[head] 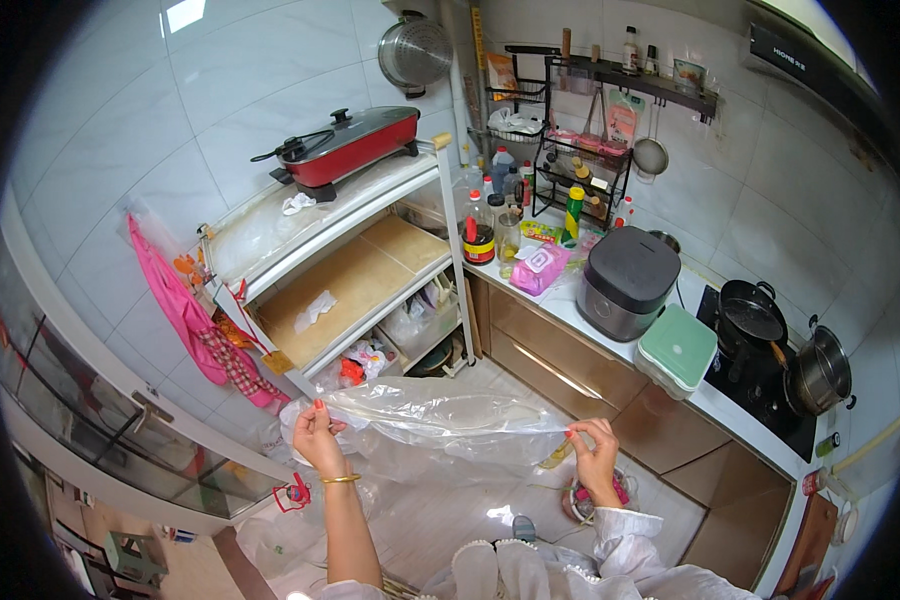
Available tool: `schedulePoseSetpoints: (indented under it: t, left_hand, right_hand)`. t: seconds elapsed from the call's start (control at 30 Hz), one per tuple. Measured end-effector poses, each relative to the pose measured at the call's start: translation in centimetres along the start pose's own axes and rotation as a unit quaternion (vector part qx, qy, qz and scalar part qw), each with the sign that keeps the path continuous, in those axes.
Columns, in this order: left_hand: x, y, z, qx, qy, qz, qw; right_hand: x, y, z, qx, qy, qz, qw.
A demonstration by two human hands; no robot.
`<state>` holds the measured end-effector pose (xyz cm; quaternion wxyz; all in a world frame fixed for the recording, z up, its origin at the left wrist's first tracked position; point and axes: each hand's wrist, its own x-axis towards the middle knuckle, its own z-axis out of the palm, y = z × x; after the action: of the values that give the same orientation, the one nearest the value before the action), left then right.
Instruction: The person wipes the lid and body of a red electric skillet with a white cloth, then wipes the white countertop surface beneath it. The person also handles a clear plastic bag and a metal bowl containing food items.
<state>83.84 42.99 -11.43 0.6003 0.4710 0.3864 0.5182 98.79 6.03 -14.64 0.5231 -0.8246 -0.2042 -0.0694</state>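
A large sheet of clear plastic film or bag (450,427) is stretched between my two hands, above the floor. My left hand (318,442), with a gold bangle at the wrist, pinches its left corner between thumb and finger. The right corner is pinched by my right hand (594,454), which comes out of a white sleeve. The plastic sags a little and its lower part hangs in front of the floor. Whether it is a single sheet or a bag I cannot tell.
Ahead stands a white shelf rack (360,289) with a red electric pan (352,150) on top. To the right, a counter holds a rice cooker (630,270), a green-lidded container (676,349) and a stove (757,382). A glazed door (135,420) stands at left; a basket (581,502) sits on the floor.
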Motion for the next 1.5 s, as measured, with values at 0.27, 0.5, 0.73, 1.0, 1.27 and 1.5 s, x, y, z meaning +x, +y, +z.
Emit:
schedulePoseSetpoints:
  t: [0.27,0.5,0.73,1.0,1.27,1.5]
  left_hand:
    - [-1.4,0.1,0.7,0.0,-0.048,-0.047,0.998]
    - [-1.1,0.8,1.3,0.066,-0.065,-0.033,0.995]
    - [-12.4,4.0,2.9,0.328,-0.269,0.246,0.872]
    - [-15.1,0.0,3.5,0.297,-0.35,0.231,0.858]
    - [-13.6,-2.4,3.2,0.283,-0.368,0.254,0.848]
    - [-15.2,3.1,4.7,0.261,-0.345,0.198,0.88]
  right_hand:
    - [1.6,-5.1,2.9,0.007,-0.043,-0.066,0.997]
    - [1.9,-5.3,5.2,0.0,-0.137,-0.051,0.989]
    - [1.3,-6.4,6.9,0.077,-0.185,0.05,0.978]
    - [1.5,-6.9,5.9,0.137,-0.208,0.08,0.965]
    - [0.9,-5.6,6.8,0.482,-0.218,0.216,0.821]
    - [0.8,-7.0,6.6,0.396,-0.272,0.17,0.861]
